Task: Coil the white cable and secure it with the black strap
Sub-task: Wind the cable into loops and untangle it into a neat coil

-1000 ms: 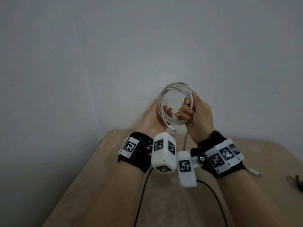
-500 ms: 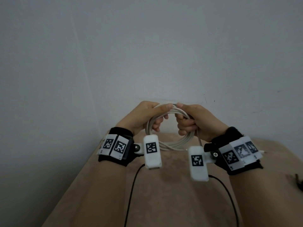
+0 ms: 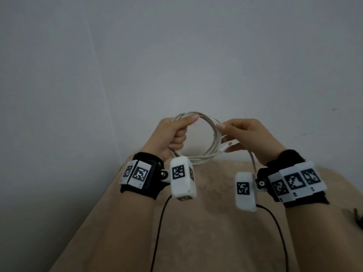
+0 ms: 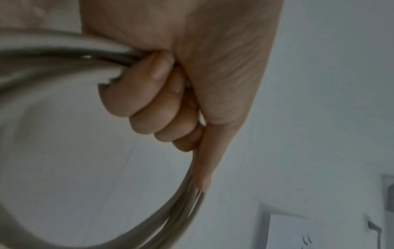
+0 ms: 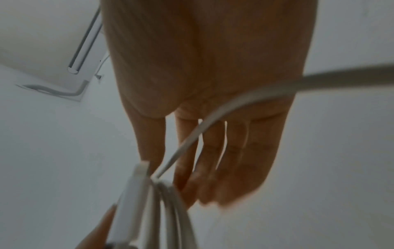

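The white cable forms a round coil of several loops, held up in front of the wall above the table's far edge. My left hand grips the coil's left side, fingers curled round the bundle. My right hand has straight fingers; thumb and fingertips touch the coil's right side. A white connector lies by those fingertips. A loose tail hangs past my right wrist. A small dark thing at the table's right edge may be the black strap.
A beige table lies under my forearms, set against a plain grey wall. Two thin black leads run from the wrist cameras toward me. A white air conditioner shows high in the right wrist view.
Both hands turned the coil from upright toward me and moved apart to its two sides. My right hand's fingers have uncurled from their grip on the coil; the left still grips.
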`<state>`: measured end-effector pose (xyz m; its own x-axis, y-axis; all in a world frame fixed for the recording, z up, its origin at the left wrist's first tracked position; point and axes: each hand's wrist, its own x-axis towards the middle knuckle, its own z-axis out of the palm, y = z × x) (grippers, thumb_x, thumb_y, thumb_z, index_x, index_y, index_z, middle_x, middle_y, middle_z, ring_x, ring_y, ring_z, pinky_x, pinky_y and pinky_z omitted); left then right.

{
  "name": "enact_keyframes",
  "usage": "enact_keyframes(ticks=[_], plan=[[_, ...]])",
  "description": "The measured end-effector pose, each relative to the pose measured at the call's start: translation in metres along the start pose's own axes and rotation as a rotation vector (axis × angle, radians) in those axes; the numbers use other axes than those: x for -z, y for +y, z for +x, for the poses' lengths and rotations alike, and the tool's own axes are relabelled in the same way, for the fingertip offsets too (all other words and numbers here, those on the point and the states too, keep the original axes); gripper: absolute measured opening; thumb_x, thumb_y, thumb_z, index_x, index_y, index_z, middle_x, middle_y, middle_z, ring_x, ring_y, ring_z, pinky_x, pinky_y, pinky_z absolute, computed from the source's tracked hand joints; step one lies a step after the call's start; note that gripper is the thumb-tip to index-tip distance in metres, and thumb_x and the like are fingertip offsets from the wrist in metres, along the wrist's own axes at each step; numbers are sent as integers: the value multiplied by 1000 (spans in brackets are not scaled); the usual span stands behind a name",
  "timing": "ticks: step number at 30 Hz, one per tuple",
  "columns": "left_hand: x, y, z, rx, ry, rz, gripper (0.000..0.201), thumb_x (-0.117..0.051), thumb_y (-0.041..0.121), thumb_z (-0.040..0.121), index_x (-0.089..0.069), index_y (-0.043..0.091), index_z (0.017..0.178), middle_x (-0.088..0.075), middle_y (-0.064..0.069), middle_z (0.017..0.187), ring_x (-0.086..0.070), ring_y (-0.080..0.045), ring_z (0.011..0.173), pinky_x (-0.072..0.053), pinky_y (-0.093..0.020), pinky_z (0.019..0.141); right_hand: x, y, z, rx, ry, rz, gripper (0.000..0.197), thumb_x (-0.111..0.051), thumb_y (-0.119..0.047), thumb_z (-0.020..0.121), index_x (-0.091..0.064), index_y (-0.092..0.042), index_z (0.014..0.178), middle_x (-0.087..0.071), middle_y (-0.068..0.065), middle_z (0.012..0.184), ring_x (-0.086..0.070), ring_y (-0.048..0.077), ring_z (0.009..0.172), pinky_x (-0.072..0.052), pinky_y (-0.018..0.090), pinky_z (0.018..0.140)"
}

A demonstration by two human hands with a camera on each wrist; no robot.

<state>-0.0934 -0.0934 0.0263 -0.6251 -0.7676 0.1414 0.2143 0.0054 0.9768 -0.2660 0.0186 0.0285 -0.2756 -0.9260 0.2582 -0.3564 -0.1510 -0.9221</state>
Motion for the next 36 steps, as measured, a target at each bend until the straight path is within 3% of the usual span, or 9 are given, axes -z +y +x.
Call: enact_keyframes(ticks=[3,6,10,14,18,22,28,32,36], plan=[[6,1,0,17,0,-34,35,-66,25,86,-40,24,63,-19,11,44,-13,-3,34,-7,-15,35,4,1,-1,59,80,-21,14,-65,-19,88,-73,-13,80,-64,-8,60,-44,7,44,-34,19,39],[5,2,-1,23,-20,-32,35,-64,24,87,-42,24,61,-20,11,43,-14,-2,33,-7,-14,34,1,0,0,94,198,69,17,-61,-16,91,-70,-11,77,-53,-13,48,-28,3,38,-22,17,37],[-1,3,-2,27,-44,4,42,-63,20,89,-47,25,51,-22,11,42,-15,-2,32,-7,-14,33,1,1,3,115,354,202,18,-62,-16,91,-71,-11,76,-55,-8,57,-28,4,39,-22,17,37],[-5,5,-4,23,-55,65,41,-64,20,89,-39,23,57,-21,12,42,-13,-3,33,-9,-13,32,2,0,6,140,422,262,18,-64,-18,89,-71,-12,74,-54,-3,61,-29,5,41,-24,18,39],[3,8,-3,1,-30,-32,38,-65,24,87,-39,24,59,-21,12,41,-14,-2,32,-10,-13,31,7,-1,4,152,398,345,19,-69,-22,86,-69,-10,71,-47,-5,54,-26,10,46,-21,21,42],[5,12,-1,-22,27,-251,43,-67,32,76,-33,26,49,-20,12,39,-15,-2,29,-11,-13,28,13,-1,3,135,372,450,20,-65,-22,89,-67,-8,74,-39,-2,54,-23,8,42,-20,19,38],[-6,11,0,-55,131,-437,48,-62,31,90,-31,25,54,-17,11,40,-13,-3,30,-11,-15,28,3,-3,7,57,248,549,21,-52,-19,96,-67,-6,91,-44,-3,52,-24,6,42,-19,16,35],[-6,10,2,-77,176,-523,53,-61,32,91,-30,24,49,-18,10,39,-14,-3,29,-12,-16,27,-6,-4,7,43,209,496,36,-50,-36,96,-69,-6,93,-60,2,74,-40,8,50,-22,16,35],[-5,9,4,-73,187,-628,55,-59,36,92,-28,24,48,-17,10,37,-14,-4,27,-13,-16,26,-21,-5,6,30,141,263,41,-52,-52,90,-69,-18,104,-69,-4,112,-66,13,93,-24,15,37]])
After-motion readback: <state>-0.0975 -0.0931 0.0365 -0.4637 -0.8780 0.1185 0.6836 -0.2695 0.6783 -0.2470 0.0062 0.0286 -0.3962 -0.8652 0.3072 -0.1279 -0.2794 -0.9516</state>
